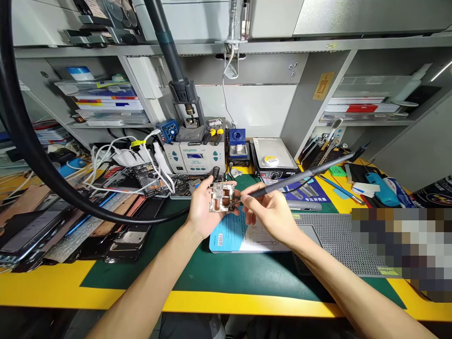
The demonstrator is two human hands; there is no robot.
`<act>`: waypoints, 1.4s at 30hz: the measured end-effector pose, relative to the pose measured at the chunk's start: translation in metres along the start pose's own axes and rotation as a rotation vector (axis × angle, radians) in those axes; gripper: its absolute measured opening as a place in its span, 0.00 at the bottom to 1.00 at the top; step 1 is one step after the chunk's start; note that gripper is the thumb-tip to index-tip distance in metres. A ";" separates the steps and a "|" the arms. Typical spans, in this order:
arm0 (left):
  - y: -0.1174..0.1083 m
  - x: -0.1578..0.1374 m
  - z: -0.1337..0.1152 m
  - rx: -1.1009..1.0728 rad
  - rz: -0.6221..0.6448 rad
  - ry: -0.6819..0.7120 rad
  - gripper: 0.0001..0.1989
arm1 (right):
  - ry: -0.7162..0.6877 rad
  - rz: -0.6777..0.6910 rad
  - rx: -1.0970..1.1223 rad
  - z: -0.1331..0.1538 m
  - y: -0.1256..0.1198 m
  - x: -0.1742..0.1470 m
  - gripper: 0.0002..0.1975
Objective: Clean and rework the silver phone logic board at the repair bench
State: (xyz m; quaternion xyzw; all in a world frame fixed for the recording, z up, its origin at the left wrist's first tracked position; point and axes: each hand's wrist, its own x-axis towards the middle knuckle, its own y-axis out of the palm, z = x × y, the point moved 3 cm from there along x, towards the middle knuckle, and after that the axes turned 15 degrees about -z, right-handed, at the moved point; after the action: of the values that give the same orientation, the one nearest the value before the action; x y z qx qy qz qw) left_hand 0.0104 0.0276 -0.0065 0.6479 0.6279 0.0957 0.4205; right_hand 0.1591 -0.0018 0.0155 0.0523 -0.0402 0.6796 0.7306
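Hands over green worktop (247,278) | left hand (205,212) clamped on circuit board (222,197), held up mid-air | right hand (271,212) pinched on soldering iron (300,178), tip at board's right edge | advice: brace wrists, keep board steady, touch lightly

Bright, even light falls from above the green mat (226,273), leaving only soft, faint shadows. Focus is sharp around the mat; toward the edges, shelves and cables bow with wide-angle distortion. Right of the mat, a pixelated block hides detail.
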 end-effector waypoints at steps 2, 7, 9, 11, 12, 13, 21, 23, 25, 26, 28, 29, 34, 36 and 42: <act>0.000 0.000 0.000 -0.003 -0.001 0.000 0.25 | -0.008 0.017 0.001 0.000 0.001 -0.001 0.05; 0.002 -0.001 0.000 -0.013 0.001 0.004 0.25 | -0.011 -0.001 -0.024 -0.002 0.000 -0.001 0.04; 0.002 -0.001 0.000 -0.013 0.003 0.002 0.25 | -0.016 -0.004 -0.028 -0.001 0.000 0.000 0.04; 0.002 -0.001 0.000 -0.013 -0.002 -0.001 0.25 | -0.020 0.010 -0.026 -0.001 0.001 -0.001 0.04; 0.001 -0.001 0.000 -0.012 -0.005 -0.003 0.25 | -0.024 0.018 -0.024 -0.001 0.001 -0.001 0.04; 0.001 -0.001 0.000 -0.011 -0.008 -0.004 0.25 | -0.027 0.025 -0.023 -0.001 0.001 -0.002 0.04; -0.001 0.002 0.000 -0.010 -0.022 0.008 0.26 | -0.051 -0.006 -0.020 -0.004 -0.001 0.001 0.03; -0.001 0.002 0.000 -0.006 -0.027 0.006 0.25 | -0.054 0.005 -0.015 -0.004 0.000 0.001 0.03; -0.001 0.002 0.000 -0.002 -0.033 0.004 0.25 | -0.053 0.014 -0.012 -0.004 0.001 0.000 0.04; -0.001 0.002 0.000 -0.001 -0.036 0.005 0.25 | -0.052 0.015 -0.013 -0.004 0.001 0.000 0.04; -0.001 0.002 0.000 0.000 -0.038 0.011 0.26 | -0.051 0.004 -0.016 -0.004 0.000 0.001 0.03; -0.001 0.001 -0.001 -0.001 -0.038 0.014 0.26 | -0.051 -0.004 -0.020 -0.004 0.000 0.001 0.03; 0.001 0.000 -0.001 0.007 -0.040 0.016 0.25 | -0.037 0.007 -0.017 -0.002 0.000 0.001 0.04; 0.002 -0.001 -0.001 0.009 -0.047 0.015 0.25 | -0.033 0.022 -0.011 -0.002 0.001 0.000 0.05; 0.001 -0.001 -0.001 0.016 -0.051 0.016 0.25 | -0.058 -0.004 -0.007 -0.004 -0.001 -0.001 0.02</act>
State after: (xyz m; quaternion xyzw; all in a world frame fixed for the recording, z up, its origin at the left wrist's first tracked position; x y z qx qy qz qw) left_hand 0.0108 0.0273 -0.0047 0.6342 0.6483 0.0854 0.4125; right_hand 0.1601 -0.0019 0.0118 0.0696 -0.0639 0.6760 0.7308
